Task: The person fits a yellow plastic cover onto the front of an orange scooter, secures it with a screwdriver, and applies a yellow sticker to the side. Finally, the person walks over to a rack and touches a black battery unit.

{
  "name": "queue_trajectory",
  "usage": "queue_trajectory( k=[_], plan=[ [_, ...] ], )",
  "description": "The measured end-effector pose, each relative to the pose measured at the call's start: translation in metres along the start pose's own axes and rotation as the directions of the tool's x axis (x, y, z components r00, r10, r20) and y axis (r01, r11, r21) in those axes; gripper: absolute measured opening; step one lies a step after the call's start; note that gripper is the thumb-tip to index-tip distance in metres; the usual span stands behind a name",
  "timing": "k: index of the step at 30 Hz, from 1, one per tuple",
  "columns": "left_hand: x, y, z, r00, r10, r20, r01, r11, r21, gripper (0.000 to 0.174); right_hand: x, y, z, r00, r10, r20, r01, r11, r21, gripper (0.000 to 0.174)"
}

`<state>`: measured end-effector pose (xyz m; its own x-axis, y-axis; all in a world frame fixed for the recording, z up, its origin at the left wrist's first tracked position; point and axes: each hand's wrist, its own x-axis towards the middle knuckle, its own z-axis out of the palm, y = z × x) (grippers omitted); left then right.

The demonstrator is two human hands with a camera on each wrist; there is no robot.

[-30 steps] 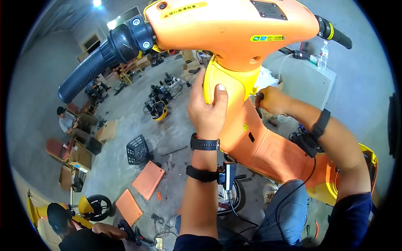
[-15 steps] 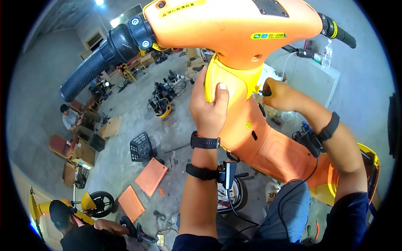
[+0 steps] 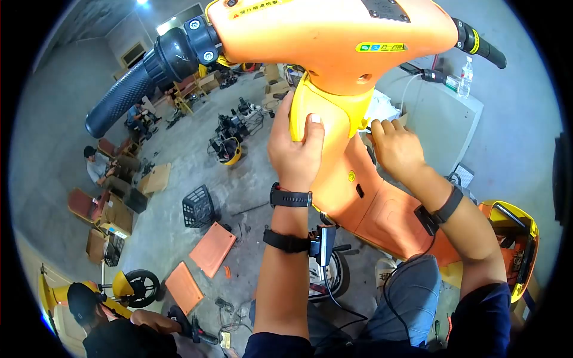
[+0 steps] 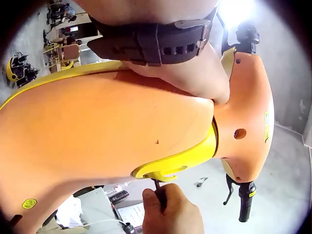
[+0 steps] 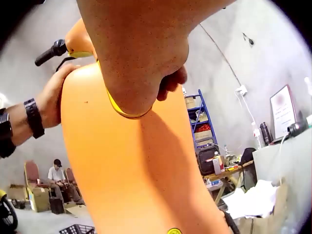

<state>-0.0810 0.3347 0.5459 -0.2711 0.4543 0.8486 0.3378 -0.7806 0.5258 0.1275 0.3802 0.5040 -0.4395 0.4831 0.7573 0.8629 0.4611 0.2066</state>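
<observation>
An orange electric scooter (image 3: 370,215) with yellow trim (image 3: 357,104) fills the middle of the head view. My left hand (image 3: 295,149) grips the left side of its steering column, thumb lying on the front panel. On the column's other side my right hand (image 3: 397,146) holds a dark-handled screwdriver (image 4: 157,184) in curled fingers. In the left wrist view its short shaft points at the edge of the yellow trim, beside a small yellow hook (image 4: 161,176). The right wrist view shows the right hand (image 5: 141,63) from behind, and the screwdriver is hidden there.
Handlebar grips (image 3: 122,98) stick out on both sides. A grey cabinet (image 3: 444,113) with a water bottle (image 3: 465,77) stands at the right. On the floor lie orange panels (image 3: 213,249), a black crate (image 3: 199,207) and parts. A person (image 3: 119,322) is at lower left.
My right hand has turned so that its back faces the head camera, and the right forearm and elbow have swung down and inward. The left hand keeps its grip on the column.
</observation>
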Motion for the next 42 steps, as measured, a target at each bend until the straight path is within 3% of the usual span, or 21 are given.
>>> queue_trajectory(
  k=[5, 8, 10, 14, 17, 22, 23, 30, 38, 42],
  plan=[
    [0.0, -0.002, 0.0, 1.0, 0.019, -0.002, -0.019, 1.0, 0.005, 0.045, 0.004, 0.006, 0.006, 0.998, -0.067, -0.018, 0.067, 0.997, -0.033, 0.015],
    [0.0, -0.002, 0.001, 1.0, -0.004, -0.005, 0.004, 1.0, -0.002, 0.046, 0.008, 0.003, 0.007, 0.999, -0.007, -0.038, 0.006, 1.0, -0.022, 0.012],
    [0.0, -0.004, 0.0, 1.0, -0.006, -0.01, 0.006, 1.0, 0.018, 0.046, 0.008, 0.001, 0.008, 0.984, 0.176, -0.016, -0.175, 0.984, 0.009, 0.007],
    [0.0, -0.007, 0.0, 1.0, 0.015, -0.008, -0.015, 1.0, 0.019, 0.047, 0.012, -0.001, 0.008, 0.977, 0.211, 0.005, -0.212, 0.977, 0.015, 0.005],
    [-0.001, -0.005, -0.002, 0.999, -0.01, 0.042, 0.009, 1.0, 0.022, 0.045, 0.012, 0.002, 0.014, 0.98, 0.169, 0.103, -0.169, 0.986, -0.011, 0.006],
    [0.0, -0.009, 0.0, 1.0, 0.008, -0.018, -0.008, 1.0, 0.007, 0.047, 0.017, 0.0, 0.006, 0.943, 0.214, 0.256, -0.222, 0.975, 0.003, 0.012],
    [0.0, -0.008, 0.0, 1.0, 0.016, -0.014, -0.016, 1.0, 0.019, 0.047, 0.02, -0.001, 0.0, 0.907, 0.247, 0.342, -0.256, 0.966, -0.019, 0.016],
    [-0.001, -0.003, -0.001, 1.0, 0.003, -0.019, -0.002, 0.999, 0.047, 0.047, 0.026, 0.003, -0.012, 0.894, 0.196, 0.403, -0.265, 0.956, 0.123, 0.018],
    [-0.003, 0.0, -0.001, 1.0, -0.016, -0.014, 0.016, 1.0, 0.012, 0.048, 0.037, 0.006, -0.024, 0.771, 0.2, 0.605, -0.416, 0.877, 0.24, 0.021],
    [-0.003, 0.0, 0.0, 0.999, -0.043, -0.025, 0.044, 0.999, 0.03, 0.047, 0.037, 0.011, -0.022, 0.756, 0.153, 0.636, -0.447, 0.831, 0.332, 0.017]
  ],
)
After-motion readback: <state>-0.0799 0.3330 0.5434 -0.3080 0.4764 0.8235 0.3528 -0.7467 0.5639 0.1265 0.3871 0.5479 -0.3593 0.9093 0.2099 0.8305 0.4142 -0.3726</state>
